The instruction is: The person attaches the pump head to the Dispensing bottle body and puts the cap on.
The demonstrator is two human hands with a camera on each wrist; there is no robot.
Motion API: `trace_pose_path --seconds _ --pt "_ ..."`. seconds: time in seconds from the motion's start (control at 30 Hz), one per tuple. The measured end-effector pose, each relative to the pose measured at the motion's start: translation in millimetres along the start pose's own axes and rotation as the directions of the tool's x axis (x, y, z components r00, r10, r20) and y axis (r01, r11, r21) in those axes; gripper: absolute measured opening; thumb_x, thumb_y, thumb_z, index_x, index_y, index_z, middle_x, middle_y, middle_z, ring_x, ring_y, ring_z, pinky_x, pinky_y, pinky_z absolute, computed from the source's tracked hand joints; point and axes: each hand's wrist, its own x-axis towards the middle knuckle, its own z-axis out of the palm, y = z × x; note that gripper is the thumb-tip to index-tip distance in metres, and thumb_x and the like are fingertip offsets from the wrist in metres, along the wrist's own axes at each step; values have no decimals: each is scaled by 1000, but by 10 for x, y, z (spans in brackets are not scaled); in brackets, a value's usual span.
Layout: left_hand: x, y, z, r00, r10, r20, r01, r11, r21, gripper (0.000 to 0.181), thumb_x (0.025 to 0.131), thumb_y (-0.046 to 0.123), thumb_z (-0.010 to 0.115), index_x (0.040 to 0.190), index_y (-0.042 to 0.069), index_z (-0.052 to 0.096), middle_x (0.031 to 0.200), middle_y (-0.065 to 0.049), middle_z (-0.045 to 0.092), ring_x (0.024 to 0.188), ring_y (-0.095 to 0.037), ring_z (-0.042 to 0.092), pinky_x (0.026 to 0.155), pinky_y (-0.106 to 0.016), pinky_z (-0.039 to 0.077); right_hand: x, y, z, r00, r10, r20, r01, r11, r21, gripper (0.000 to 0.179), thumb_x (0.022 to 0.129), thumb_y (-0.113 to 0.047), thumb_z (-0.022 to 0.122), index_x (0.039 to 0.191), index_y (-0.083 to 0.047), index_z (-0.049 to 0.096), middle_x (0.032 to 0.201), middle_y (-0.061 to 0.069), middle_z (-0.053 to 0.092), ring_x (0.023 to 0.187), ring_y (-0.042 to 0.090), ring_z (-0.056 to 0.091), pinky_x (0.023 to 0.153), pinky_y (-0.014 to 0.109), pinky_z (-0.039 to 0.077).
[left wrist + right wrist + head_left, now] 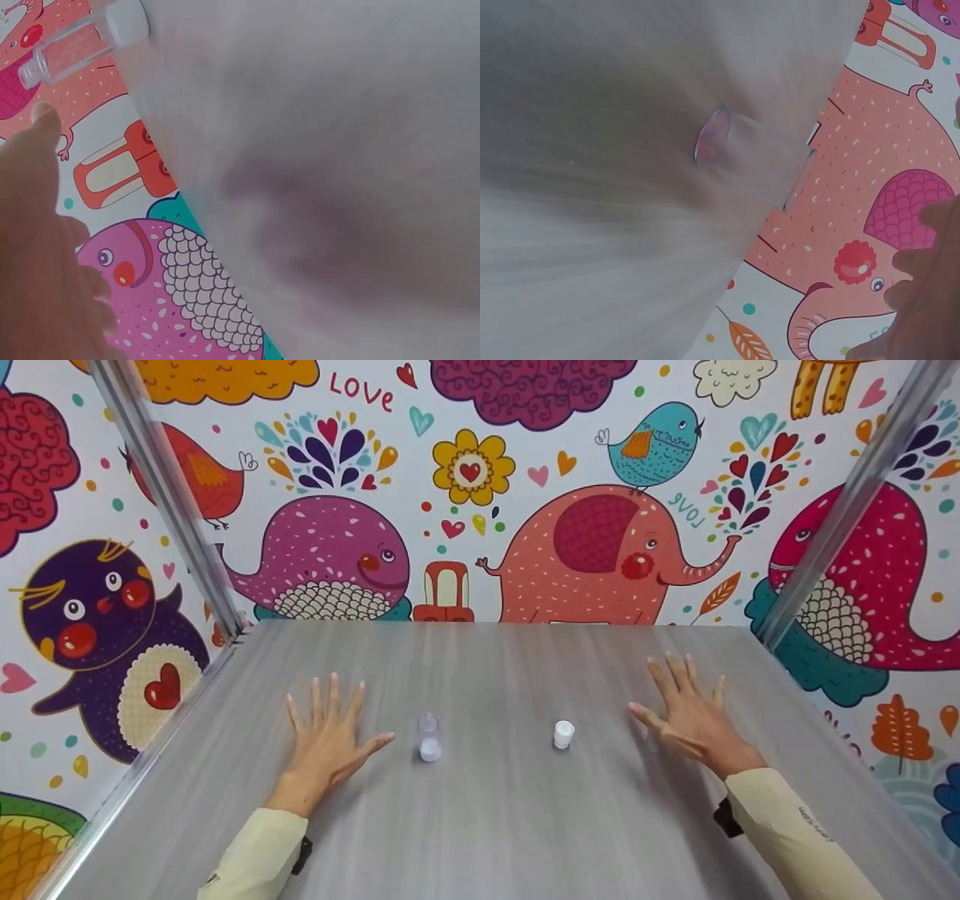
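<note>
When seen from the head view, upright on the bench [495, 825]: a small clear bottle [428, 726], near the left grip [326, 746] on its thumb side. In the left wrist view, see-through walls, a bare threaded neck at the top and a white lower end; impossible to tell whether base or filling. Well apart to the right, near the thumb of the right grip [694, 720]: a white pot [564, 734], short and round, too small to tell of anything inside. In the right wrist view, a clear cylinder [754, 161], also upright, round at both ends, with the bench showing through; hard to match with anything in the head view.

Both grips palm down, fingers straight and spread well apart, clamped on nothing; cannot tell whether touching the bench or just above.

Grey, faintly streaked bench, with cream sleeves [259, 851] reaching in from the near side. Behind and along the sides, white walls [525, 450] covered in cartoons: a purple whale [330, 547], a coral elephant [592, 570], a dark penguin [90, 615]. At the far corners, slanting in view, metal posts [176, 510].
</note>
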Motion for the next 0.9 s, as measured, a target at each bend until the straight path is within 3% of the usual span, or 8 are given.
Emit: trace_pose_path --seconds 0.2,0.67,0.9 --pt "-29 30 24 1000 10 -10 -10 1000 -1 96 87 68 58 157 9 29 164 -31 12 151 -55 3 112 -78 -8 13 -57 55 1000 -11 -19 11 1000 -27 96 90 -75 43 162 -20 12 168 21 5 153 49 -2 110 79 -10" --pt "-46 156 60 998 -4 55 6 999 -51 100 87 69 59 159 9 24 165 -30 6 151 -54 -2 111 -77 -9 8 -190 143 997 -53 -48 51 998 -40 92 92 -66 52 161 -15 17 168 20 9 153 50 1 111 77 -10" --pt "-45 209 94 998 -15 58 18 998 -53 103 86 72 58 159 10 22 165 -30 5 152 -53 -2 113 -77 -7 10 -249 180 996 -65 -56 62 996 -65 96 90 -73 47 161 -17 17 168 18 12 153 49 4 113 77 -6"
